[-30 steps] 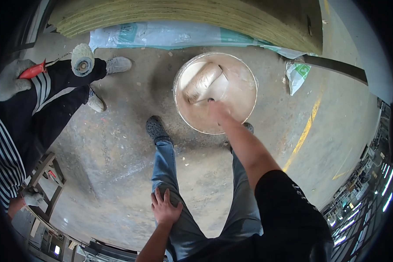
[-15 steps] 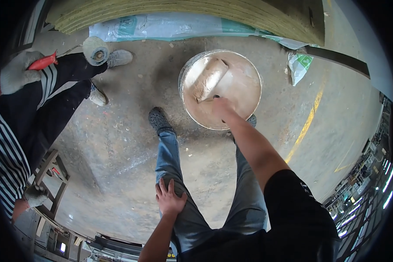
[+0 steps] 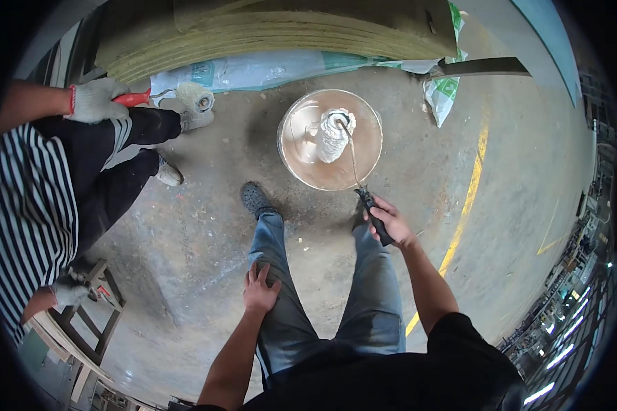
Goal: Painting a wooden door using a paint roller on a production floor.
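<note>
My right hand (image 3: 389, 218) is closed round the black handle of a paint roller (image 3: 334, 140). Its thin metal rod runs up over the rim of a round bucket (image 3: 281, 147), and the roller's sleeve is thickly coated in white. Pale, creamy liquid (image 3: 363, 133) fills the bucket, with the coated sleeve over or in it; how deep it sits I cannot tell. On my left knee rests my left hand (image 3: 259, 294), fingers spread, holding nothing.
At left a co-worker in a striped shirt and gloves holds a red-handled roller (image 3: 197, 97). A wooden frame (image 3: 106, 312) stands below them. Thick yellowish boards (image 3: 274, 41) lie across the far side above plastic wrapping (image 3: 267, 72). A yellow line (image 3: 467, 205) marks the floor at right.
My right hand has drawn back from the bucket toward me, bringing the roller's handle out past the rim. The sleeve has turned and shows thick white coating. The co-worker's roller has shifted right.
</note>
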### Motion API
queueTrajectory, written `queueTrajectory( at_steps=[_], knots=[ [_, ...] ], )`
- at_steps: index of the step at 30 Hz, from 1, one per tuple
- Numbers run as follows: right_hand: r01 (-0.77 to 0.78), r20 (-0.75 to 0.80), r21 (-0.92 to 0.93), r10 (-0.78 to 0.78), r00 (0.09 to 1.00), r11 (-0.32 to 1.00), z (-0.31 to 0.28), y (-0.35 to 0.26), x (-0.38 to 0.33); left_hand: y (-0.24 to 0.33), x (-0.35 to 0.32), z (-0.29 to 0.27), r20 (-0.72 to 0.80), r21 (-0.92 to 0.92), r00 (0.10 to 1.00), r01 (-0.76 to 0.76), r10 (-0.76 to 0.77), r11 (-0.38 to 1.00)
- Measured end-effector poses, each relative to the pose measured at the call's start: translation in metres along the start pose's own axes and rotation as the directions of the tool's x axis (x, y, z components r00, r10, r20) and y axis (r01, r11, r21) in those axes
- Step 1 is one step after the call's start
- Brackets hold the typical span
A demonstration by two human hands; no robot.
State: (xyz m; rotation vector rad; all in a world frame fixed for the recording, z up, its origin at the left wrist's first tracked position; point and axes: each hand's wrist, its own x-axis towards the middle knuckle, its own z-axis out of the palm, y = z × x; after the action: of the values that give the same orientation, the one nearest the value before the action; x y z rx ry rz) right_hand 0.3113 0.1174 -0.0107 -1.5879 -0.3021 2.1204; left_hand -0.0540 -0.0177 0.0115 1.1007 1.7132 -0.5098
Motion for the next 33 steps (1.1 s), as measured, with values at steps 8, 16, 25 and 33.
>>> queueTrajectory(
  at_steps=[8, 16, 25, 33],
  knots=[
    [0.148, 0.023, -0.042, -0.147, 0.989, 0.988, -0.016, 0.019, -0.032, -0.032, -0.060, 0.116, -0.170, -0.245, 0.982, -0.126, 0.085, 0.961],
    [0.256, 0.063, -0.276, -0.248, 0.967, 0.927, -0.031, 0.044, -0.051, -0.025, -0.133, 0.187, -0.134, -0.411, 0.990, -0.086, 0.034, 0.908],
    [0.461, 0.094, -0.776, -0.644, 0.759, 0.430, -0.030, 0.083, -0.036, -0.057, -0.177, 0.285, 0.106, 0.016, 0.994, -0.042, 0.040, 0.999],
    [0.307, 0.200, -0.952, -0.721, 0.663, 0.019, -0.018, 0.072, -0.046, -0.104, -0.193, 0.321, -0.028, -0.191, 0.995, -0.100, 0.096, 0.977]
  ],
)
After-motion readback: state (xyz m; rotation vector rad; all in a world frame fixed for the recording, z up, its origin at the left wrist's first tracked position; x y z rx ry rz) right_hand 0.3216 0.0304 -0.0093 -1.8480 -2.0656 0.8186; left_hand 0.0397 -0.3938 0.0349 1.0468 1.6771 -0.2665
